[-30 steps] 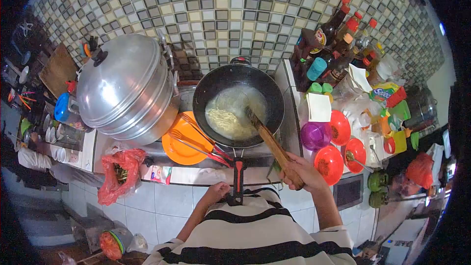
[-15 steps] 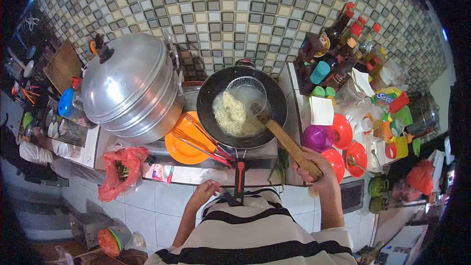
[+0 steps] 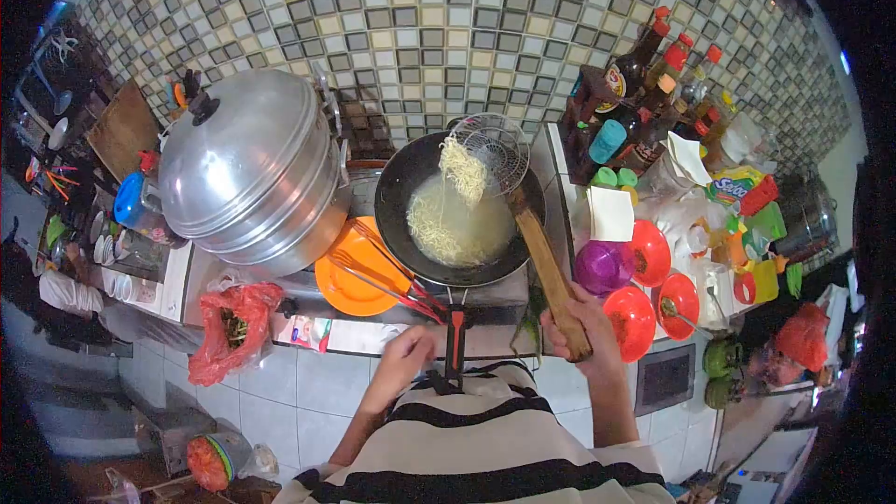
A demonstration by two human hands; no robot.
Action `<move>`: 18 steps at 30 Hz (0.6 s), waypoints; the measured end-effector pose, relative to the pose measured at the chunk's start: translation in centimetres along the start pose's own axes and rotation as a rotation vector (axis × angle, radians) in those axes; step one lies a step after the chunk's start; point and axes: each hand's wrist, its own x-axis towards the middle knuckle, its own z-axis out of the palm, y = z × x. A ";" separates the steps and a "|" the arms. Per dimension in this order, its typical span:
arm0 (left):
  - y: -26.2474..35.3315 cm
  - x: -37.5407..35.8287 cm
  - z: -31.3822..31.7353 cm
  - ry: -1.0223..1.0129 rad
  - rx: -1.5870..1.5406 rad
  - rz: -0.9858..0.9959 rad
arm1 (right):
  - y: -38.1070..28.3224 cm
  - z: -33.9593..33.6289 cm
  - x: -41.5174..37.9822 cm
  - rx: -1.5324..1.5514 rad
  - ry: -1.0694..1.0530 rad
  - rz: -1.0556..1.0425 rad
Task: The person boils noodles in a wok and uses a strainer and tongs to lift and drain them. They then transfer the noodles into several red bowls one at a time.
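My right hand is wrapped round the wooden handle of a wire strainer. The strainer is raised over the far right part of the black wok, and a clump of noodles hangs from its left edge. More noodles lie in cloudy liquid in the wok. My left hand, its fingers curled in, is just left of the wok's black and red handle, apart from it. What it holds, if anything, is hidden. An orange plate with metal tongs across it sits left of the wok.
A large metal steamer stands at the left, with a red plastic bag in front. On the right are red bowls, a purple bowl, white paper and sauce bottles. A tiled wall rises behind the wok.
The strainer has risen and tilted, lifting some noodles out of the liquid. My right hand has moved slightly left and down. My left hand has moved a little right, toward the wok handle.
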 end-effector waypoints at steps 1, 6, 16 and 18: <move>1.0 0.5 1.1 -0.041 -0.132 -0.013 | 0.5 0.5 -0.2 0.000 -0.002 0.003; 6.8 2.3 6.5 -0.353 -0.611 -0.068 | 5.1 3.7 -0.6 0.037 0.097 -0.069; 4.6 4.4 8.0 -0.368 -0.572 -0.261 | 11.1 3.6 -0.1 -0.464 0.121 -0.365; 4.6 4.1 7.7 -0.399 -0.573 -0.237 | 10.1 4.6 -0.9 -0.369 0.118 -0.258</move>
